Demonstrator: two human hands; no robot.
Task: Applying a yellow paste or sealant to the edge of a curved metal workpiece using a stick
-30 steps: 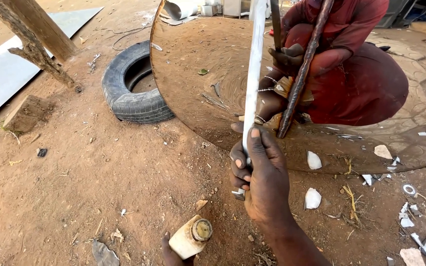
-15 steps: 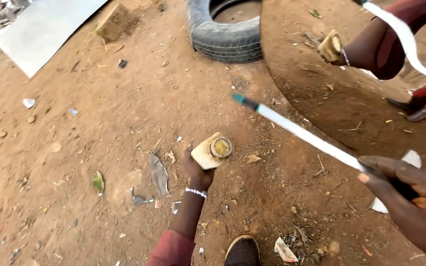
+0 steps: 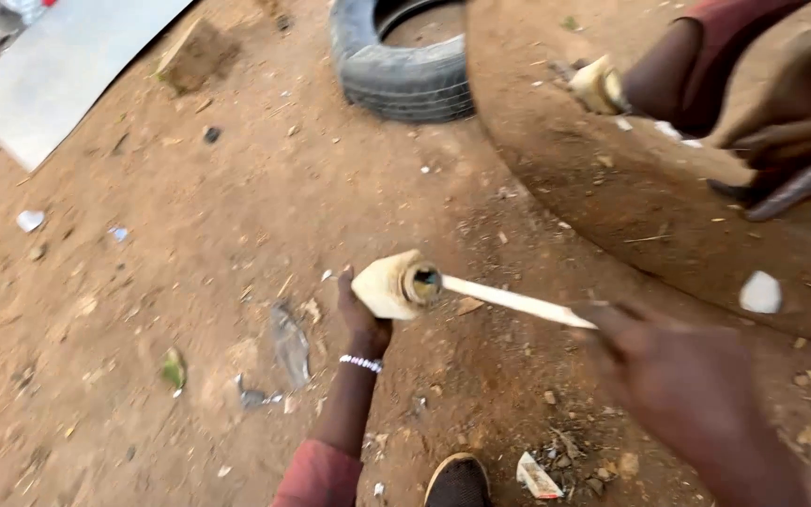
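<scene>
Red sleeve (image 3: 316, 479), beaded bracelet (image 3: 361, 362)

A left hand (image 3: 364, 319) holds a pot (image 3: 389, 284) above the ground, a stick (image 3: 518, 302) from the right hand (image 3: 687, 394) in its mouth; a tyre (image 3: 401, 66) lies behind.

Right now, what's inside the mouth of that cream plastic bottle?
The tip of the thin pale stick, held by the right hand, sits in the mouth of the cream plastic bottle, which the left hand grips. The bottle wall hides its contents.
</scene>
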